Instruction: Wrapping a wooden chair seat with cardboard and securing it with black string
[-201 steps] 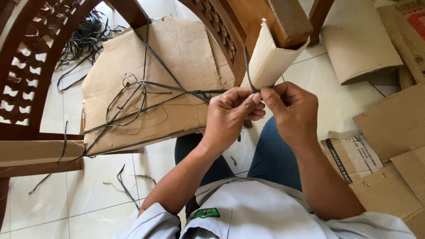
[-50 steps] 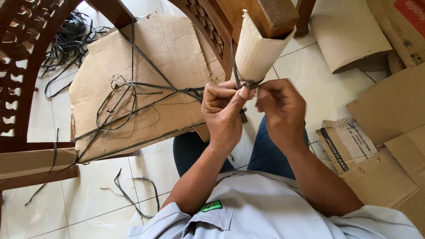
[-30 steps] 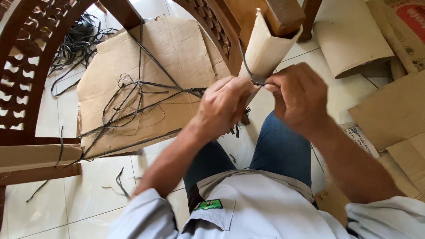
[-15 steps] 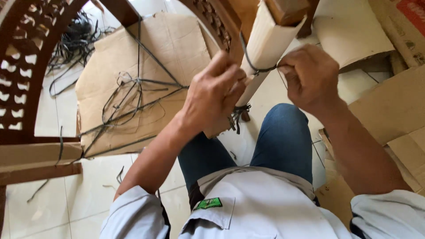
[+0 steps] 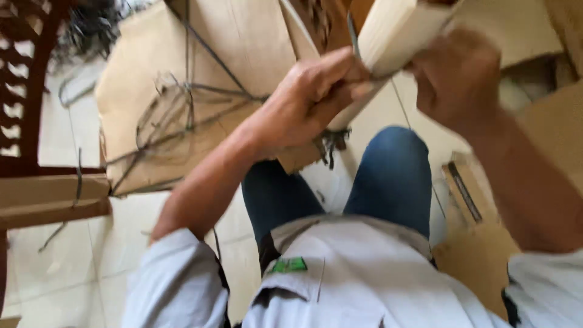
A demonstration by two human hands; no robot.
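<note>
Motion-blurred throughout. Paper-wrapped leg (image 5: 392,42) cut off by top edge; strap (image 5: 352,30) end hidden behind left hand (image 5: 310,100); right hand (image 5: 458,79) grip indistinct.

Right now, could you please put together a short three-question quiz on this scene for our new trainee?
1. True or false: the left hand is on the paper-wrapped leg.
2. What lies on the cardboard sheet on the floor? A) dark straps B) a hammer C) a paint tin
3. Fill in: the right hand is at the wrapped leg's ____ side, as the camera sees it.

Key
1. True: its fingers press against the pale wrap, where a dark strap runs up.
2. A: a loose tangle of dark straps.
3. Right; the hand is blurred, so its exact grip cannot be told.
</note>
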